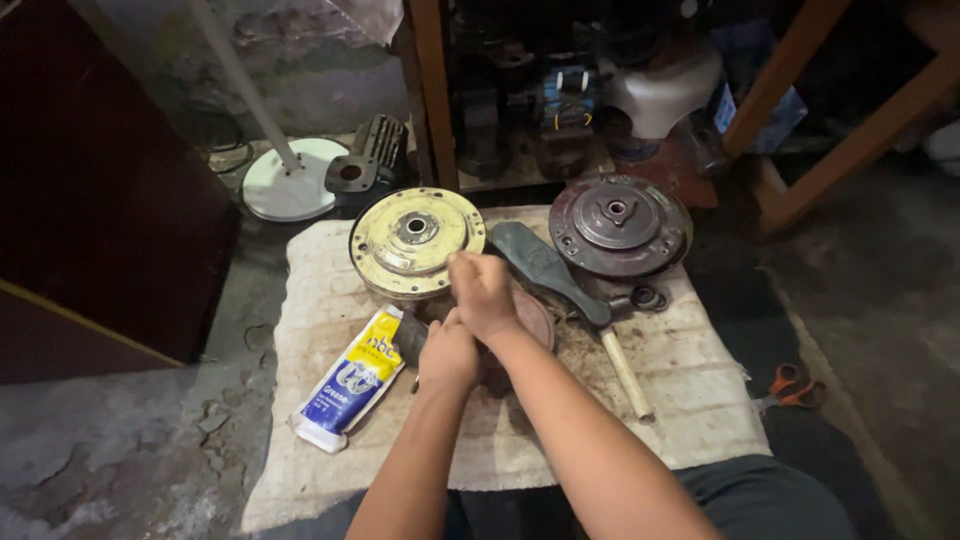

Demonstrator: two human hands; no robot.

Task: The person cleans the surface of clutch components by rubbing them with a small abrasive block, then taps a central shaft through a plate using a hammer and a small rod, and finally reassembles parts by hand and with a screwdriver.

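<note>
My left hand [447,352] and my right hand [484,292] are closed together over a dark round metal part [530,318] lying on a dirty white cloth [700,400]; most of that part is hidden under them. Just left of my left hand lies a blue, yellow and white grease tube [353,378], its dark cap toward my hand. A cream-yellow round motor cover [415,242] sits right behind my hands. A dark reddish round motor cover [619,222] rests at the cloth's far right corner.
A dark flat tool [547,268] and a hammer with a pale wooden handle [624,370] lie to the right of my hands. Orange-handled scissors [793,388] lie on the floor at right. A white fan base [290,180], a dark panel and wooden shelving stand behind.
</note>
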